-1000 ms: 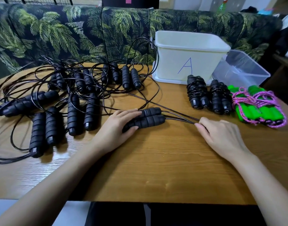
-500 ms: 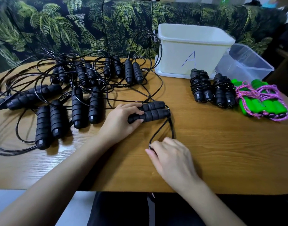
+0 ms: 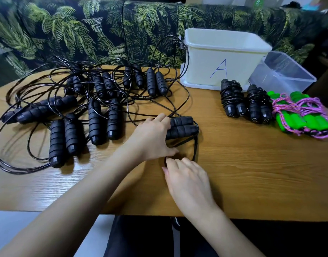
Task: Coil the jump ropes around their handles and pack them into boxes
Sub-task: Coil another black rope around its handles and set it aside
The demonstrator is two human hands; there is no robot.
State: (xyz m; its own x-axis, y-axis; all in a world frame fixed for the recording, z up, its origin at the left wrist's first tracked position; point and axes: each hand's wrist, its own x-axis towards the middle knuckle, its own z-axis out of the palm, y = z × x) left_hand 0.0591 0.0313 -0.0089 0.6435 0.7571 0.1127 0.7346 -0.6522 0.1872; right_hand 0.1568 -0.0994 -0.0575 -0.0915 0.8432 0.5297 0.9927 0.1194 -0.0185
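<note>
Where the worked rope lies: pair of black handles (image 3: pixel 183 127) side by side on the desk (image 3: pixel 252 173), near its middle, free ends pointing right.
Left hand (image 3: pixel 152 138): laid over the left end of the pair; fingers (image 3: pixel 162 118) curled across the top of both handles, thumb stretched along the desk on the near side. The pair is held down in this grip.
Black cord (image 3: pixel 196 145): leaves the right end of the handles, bends toward the near edge and runs back left under the right hand.
Right hand (image 3: pixel 189 180): palm down, just in front of the left hand; fingers (image 3: pixel 173 163) curled closed on the cord. Fingertips are hidden, so the exact pinch cannot be told.
Loose black ropes (image 3: pixel 92 119): tangled heap left of the left hand, handles mostly paired, cords overlapping.
Coiled black ropes (image 3: pixel 231 99): two wound bundles right of the held pair, in front of the white box.
Green-handled ropes (image 3: pixel 307 119): wound in pink cord, just beside the black bundles, far right.
White box (image 3: pixel 224 52): marked "A", back right of the desk, open-topped.
Clear box (image 3: pixel 282 73): tilted, just right of the white box.
Sofa (image 3: pixel 76 30): palm-leaf print, behind the desk.
</note>
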